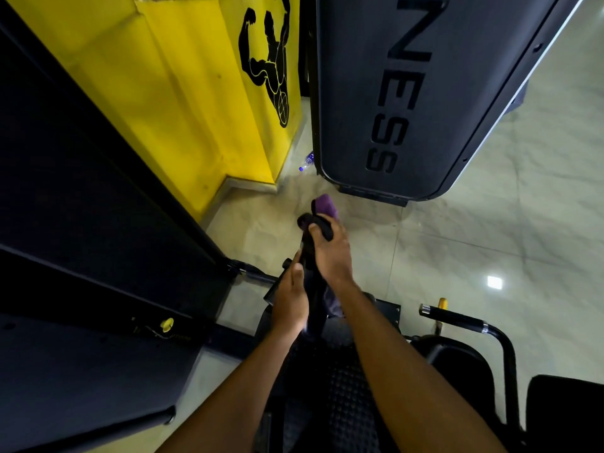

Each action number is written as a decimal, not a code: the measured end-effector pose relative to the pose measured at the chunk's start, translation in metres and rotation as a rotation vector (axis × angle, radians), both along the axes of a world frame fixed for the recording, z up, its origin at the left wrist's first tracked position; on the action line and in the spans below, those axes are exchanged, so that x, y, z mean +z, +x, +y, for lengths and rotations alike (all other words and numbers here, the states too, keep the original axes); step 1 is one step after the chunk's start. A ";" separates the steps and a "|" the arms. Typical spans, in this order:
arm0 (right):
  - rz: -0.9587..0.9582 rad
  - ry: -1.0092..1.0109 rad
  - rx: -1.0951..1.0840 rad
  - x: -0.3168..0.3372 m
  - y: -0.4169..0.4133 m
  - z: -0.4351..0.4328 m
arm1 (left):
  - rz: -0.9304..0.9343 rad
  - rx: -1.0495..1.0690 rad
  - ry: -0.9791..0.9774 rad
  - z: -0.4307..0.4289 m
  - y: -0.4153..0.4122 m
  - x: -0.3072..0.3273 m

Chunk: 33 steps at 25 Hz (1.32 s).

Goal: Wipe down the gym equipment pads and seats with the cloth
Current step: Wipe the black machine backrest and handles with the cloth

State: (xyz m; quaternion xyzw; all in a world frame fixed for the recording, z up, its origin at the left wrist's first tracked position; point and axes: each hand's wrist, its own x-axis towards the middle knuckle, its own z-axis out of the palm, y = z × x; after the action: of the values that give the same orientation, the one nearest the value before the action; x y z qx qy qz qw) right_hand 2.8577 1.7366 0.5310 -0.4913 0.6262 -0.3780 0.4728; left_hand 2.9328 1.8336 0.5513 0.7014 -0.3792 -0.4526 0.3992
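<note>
The right hand [330,253] curls over the top end of a narrow black upright pad [310,289], its fingers closed around a purple cloth [323,206] that is bunched against the pad's tip; a fold of the cloth sticks up past the knuckles, and another piece of it shows lower down, between the two wrists. The left hand [291,299] lies flat along the left side of the same pad, fingers straight and pointing forward, thumb on top, pressing against it rather than wrapped round it, so whether it truly grips cannot be told. Both forearms reach forward and downward from the bottom of the view, converging on the pad, the right one crossing above the left. Beneath them sits a black textured seat [346,397]. To the right, a black handle bar [457,318] with a chrome end curves away. On the pale tiled floor [490,207] ahead stands a dark machine shroud [425,93] lettered "NESS", with a small plastic bottle [306,161] lying beside its base, near a yellow wall [196,93] bearing a black figure.
</note>
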 end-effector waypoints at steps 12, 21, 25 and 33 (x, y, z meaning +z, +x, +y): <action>-0.112 0.034 0.133 0.009 -0.002 0.014 | -0.022 -0.040 0.039 -0.025 -0.001 0.017; -0.366 0.570 0.006 -0.101 -0.018 -0.019 | -0.201 0.060 -0.025 -0.037 -0.016 0.008; -0.335 0.332 0.032 -0.037 -0.023 -0.003 | -0.234 -0.027 -0.065 -0.045 -0.012 0.010; -0.383 0.279 -0.116 -0.081 -0.021 0.058 | -0.317 -0.119 -0.101 -0.053 -0.009 0.017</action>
State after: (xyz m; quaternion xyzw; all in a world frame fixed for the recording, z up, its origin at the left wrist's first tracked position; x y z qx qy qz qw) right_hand 2.8365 1.7946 0.4498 -0.3038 0.5985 -0.4008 0.6236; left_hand 2.9237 1.7801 0.5680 0.7194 -0.5005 -0.3393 0.3418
